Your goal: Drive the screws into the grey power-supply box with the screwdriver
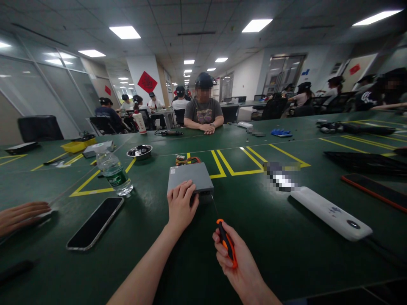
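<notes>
Grey metal makes up the box [190, 173] under my left hand [182, 202], whose fingers lie partly spread over its top, thumb down by its front face; whether they grip, I cannot tell. My right hand [240, 259] is closed around the orange-and-black screwdriver [225, 238], nearer me than the box, its thin shaft pointing towards the box's near right corner; I can't see whether the tip touches. Coloured wires [188, 160] bunch behind the box. Left of the box are a water bottle [113, 171] and, nearer me, a phone [95, 224]
</notes>
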The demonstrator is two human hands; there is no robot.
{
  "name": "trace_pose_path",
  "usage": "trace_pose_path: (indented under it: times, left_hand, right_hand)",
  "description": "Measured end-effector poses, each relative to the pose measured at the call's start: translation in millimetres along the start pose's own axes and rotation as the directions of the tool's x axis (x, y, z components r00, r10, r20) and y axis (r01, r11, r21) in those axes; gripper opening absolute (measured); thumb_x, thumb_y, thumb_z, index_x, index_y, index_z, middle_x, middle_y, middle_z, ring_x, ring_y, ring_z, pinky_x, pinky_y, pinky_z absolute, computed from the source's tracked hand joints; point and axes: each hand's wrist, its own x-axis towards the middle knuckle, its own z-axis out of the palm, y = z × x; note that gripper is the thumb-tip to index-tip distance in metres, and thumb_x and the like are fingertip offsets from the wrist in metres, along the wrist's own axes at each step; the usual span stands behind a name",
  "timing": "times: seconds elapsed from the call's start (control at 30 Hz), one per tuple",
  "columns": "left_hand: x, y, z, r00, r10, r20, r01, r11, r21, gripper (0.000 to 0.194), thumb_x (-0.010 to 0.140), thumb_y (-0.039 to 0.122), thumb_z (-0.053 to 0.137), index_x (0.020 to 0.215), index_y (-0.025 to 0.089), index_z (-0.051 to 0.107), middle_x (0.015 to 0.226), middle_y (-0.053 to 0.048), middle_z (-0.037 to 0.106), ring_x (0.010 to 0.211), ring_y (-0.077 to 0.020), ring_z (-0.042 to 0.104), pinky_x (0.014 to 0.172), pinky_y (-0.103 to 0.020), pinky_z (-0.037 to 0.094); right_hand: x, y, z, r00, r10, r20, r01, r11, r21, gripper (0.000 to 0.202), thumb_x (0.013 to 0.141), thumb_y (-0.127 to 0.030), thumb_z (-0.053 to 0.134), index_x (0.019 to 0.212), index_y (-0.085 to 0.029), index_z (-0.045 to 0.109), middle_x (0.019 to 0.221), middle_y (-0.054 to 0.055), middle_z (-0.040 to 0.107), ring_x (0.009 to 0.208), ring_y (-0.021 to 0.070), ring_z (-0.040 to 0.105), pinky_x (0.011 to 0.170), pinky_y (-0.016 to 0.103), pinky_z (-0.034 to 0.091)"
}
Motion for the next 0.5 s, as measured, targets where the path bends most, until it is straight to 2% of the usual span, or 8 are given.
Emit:
trace_pose_path:
  times: [0.3, 0.5]
  left_hand:
    - [-0.1, -0.4, 1.4, 1.000, 0.005, -0.002, -0.004, 1.000, 0.017, 0.023, 0.083, 0.027, 0.051, 0.105, 0.026, 0.055, 0.120, -0.003, 0.058, 0.111, -0.0223, 0.049, 0.092, -0.040, 0.029]
    - [0.1, -0.8, 1.8, 1.000, 0.009, -0.005, -0.009, 1.000, 0.015, 0.023, 0.082, 0.026, 0.052, 0.105, 0.026, 0.055, 0.120, -0.002, 0.058, 0.111, -0.0223, 0.049, 0.092, -0.040, 0.028]
  right_hand:
    - [4.6, -7.0, 4.1, 1.000, -0.022, 0.006, 0.022, 0.998, -0.060, 0.023, 0.077, -0.030, 0.061, 0.067, -0.011, 0.055, 0.057, 0.000, 0.053, 0.032, -0.0004, 0.033, 0.028, 0.009, 0.021]
    - [8.8, -3.4, 3.2, 0.994, -0.111, -0.011, 0.110, 0.988, -0.110, 0.025, 0.068, -0.032, 0.070, 0.067, -0.013, 0.055, 0.059, -0.001, 0.055, 0.034, 0.0001, 0.033, 0.028, 0.010, 0.019]
